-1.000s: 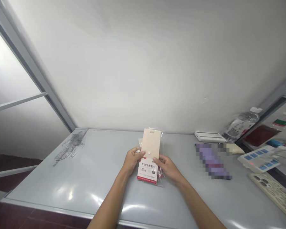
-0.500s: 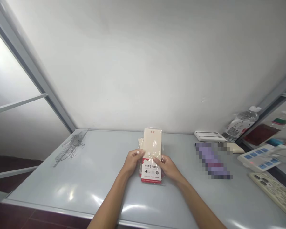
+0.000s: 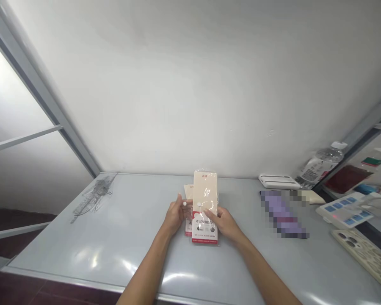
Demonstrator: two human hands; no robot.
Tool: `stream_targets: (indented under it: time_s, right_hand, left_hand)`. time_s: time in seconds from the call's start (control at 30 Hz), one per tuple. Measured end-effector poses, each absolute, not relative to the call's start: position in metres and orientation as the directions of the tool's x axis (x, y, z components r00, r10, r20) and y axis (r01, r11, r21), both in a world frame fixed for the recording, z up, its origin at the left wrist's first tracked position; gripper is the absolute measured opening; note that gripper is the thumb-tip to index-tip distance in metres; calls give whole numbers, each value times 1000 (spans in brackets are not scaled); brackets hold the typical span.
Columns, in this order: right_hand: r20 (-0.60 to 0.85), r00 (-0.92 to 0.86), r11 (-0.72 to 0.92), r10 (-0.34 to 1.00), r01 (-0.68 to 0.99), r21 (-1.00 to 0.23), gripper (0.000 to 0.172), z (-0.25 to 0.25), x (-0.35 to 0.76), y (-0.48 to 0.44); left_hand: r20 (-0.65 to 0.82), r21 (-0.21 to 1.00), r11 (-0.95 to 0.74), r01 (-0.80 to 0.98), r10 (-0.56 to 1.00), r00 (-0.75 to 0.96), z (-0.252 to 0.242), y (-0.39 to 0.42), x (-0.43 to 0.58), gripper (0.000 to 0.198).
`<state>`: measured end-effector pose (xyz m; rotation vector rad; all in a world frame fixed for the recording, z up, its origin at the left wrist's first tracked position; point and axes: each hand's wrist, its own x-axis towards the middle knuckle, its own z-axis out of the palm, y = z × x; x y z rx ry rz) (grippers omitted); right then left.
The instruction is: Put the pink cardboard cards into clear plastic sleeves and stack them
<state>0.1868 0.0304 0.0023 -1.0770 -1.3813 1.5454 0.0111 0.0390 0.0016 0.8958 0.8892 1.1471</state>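
Front packet (image 3: 205,190) had shifted right, left hand (image 3: 174,217) had lifted its thumb off it, any hold on the rear packet (image 3: 188,191) unclear, right hand (image 3: 225,222) pinched the front packet's right edge, both packets were over the grey table (image 3: 130,228)

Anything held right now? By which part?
Right hand holds the front packet by its right edge, thumb on its face. Left hand is at the rear packet; whether it grips can't be told.
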Motion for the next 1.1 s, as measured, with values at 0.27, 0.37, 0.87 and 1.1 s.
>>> stream_targets:
  time_s: [0.27,0.37,0.87,1.1]
  right_hand:
    - [-74,-349,-73,934,19,-997,43,-3,189,33]
    - [-61,-379,-42,924,59,-997,41,-2,189,32]
    - [-95,-455,-54,886,102,-993,36,-1,186,25]
    - [-118,-445,-65,888,134,-989,37,-3,185,25]
  left_hand:
    - [-71,929,181,-324,943,324,10,32,15,38]
    - [-85,947,169,-272,951,297,6,32,16,30]
    - [-80,980,124,-154,962,261,1,35,13,30]
    - [-72,987,101,-129,975,211,-1,36,16,32]
